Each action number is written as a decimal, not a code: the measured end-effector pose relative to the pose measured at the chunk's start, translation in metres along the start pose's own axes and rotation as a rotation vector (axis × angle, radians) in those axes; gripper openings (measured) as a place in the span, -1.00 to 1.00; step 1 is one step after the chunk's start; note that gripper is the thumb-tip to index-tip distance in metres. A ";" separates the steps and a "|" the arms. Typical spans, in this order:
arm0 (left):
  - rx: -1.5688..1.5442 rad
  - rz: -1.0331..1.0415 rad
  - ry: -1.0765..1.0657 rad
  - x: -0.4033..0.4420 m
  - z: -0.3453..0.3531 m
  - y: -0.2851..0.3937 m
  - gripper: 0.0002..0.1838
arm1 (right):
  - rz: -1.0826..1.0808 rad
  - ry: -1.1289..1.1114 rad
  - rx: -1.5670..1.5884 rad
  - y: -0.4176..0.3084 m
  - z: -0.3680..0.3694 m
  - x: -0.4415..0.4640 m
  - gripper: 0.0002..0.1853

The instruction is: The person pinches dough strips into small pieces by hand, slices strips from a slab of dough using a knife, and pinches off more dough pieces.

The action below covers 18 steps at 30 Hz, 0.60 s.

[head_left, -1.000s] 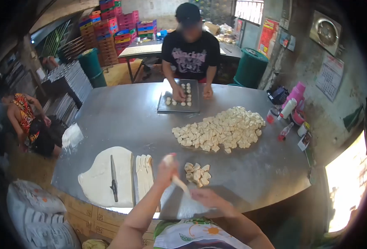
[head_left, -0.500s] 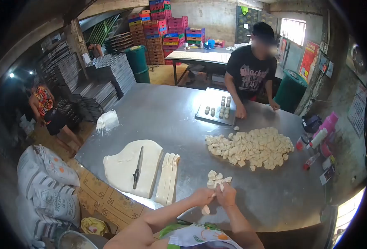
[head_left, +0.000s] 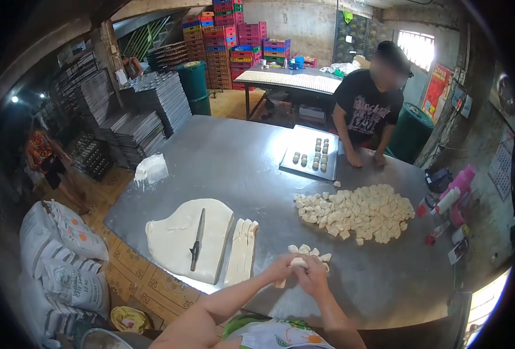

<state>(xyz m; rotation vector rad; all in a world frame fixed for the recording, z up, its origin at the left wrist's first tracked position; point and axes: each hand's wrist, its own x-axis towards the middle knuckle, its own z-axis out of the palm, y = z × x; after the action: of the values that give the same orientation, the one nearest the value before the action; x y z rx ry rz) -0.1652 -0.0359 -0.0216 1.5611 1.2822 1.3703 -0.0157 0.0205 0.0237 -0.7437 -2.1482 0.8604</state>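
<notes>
My left hand (head_left: 279, 269) and my right hand (head_left: 314, 277) are together near the table's front edge, both closed on a strip of dough (head_left: 298, 263). One end of it hangs below my left hand. Just beyond my fingers lie several torn dough pieces (head_left: 305, 250). To the left, cut dough strips (head_left: 242, 250) lie side by side. Beside them a thick dough slab (head_left: 176, 241) has a knife (head_left: 198, 238) resting on top. A large heap of dough pieces (head_left: 356, 212) spreads over the table at the right.
Across the steel table (head_left: 234, 157) stands a co-worker (head_left: 368, 104) by a tray (head_left: 292, 166) of small round balls. A white block (head_left: 151, 169) sits at the left edge. Bottles and a pink container (head_left: 461, 177) crowd the right edge. Sacks (head_left: 74, 282) are stacked on the floor, left.
My hands have drawn closer together over the dough, and less of it hangs down. The co-worker has shifted right, hands farther from the tray. A person at far left has moved.
</notes>
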 end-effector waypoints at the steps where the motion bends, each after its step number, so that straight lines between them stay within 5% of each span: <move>1: -0.095 -0.126 -0.036 0.000 0.004 0.003 -0.54 | 0.024 0.094 -0.022 0.006 0.003 -0.002 -0.61; 2: -0.098 -0.124 -0.035 -0.001 0.008 0.005 -0.54 | 0.023 0.092 -0.025 0.015 0.002 -0.006 -0.61; 5: 0.734 -0.248 -0.624 -0.003 0.017 0.042 -0.54 | 0.322 -0.283 -0.489 0.061 -0.011 -0.020 -0.65; 6: 0.734 -0.243 -0.632 -0.004 0.021 0.043 -0.54 | 0.330 -0.277 -0.490 0.076 -0.010 -0.029 -0.65; 9: 0.179 -0.009 -0.261 -0.013 0.024 0.046 -0.59 | 0.351 0.009 0.016 0.098 -0.006 -0.037 -0.70; 13: 0.304 0.146 0.092 -0.006 0.020 0.018 -0.68 | 0.054 -0.196 -0.012 0.011 -0.035 -0.015 -0.71; 18: 0.188 -0.056 -0.050 0.006 0.021 0.034 -0.68 | -0.101 -0.004 0.083 0.001 -0.036 -0.015 -0.68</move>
<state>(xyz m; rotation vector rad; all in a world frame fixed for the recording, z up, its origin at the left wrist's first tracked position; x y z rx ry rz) -0.1372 -0.0373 0.0071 1.6603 1.4468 1.1969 0.0208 0.0232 0.0371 -0.5877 -2.1204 0.8926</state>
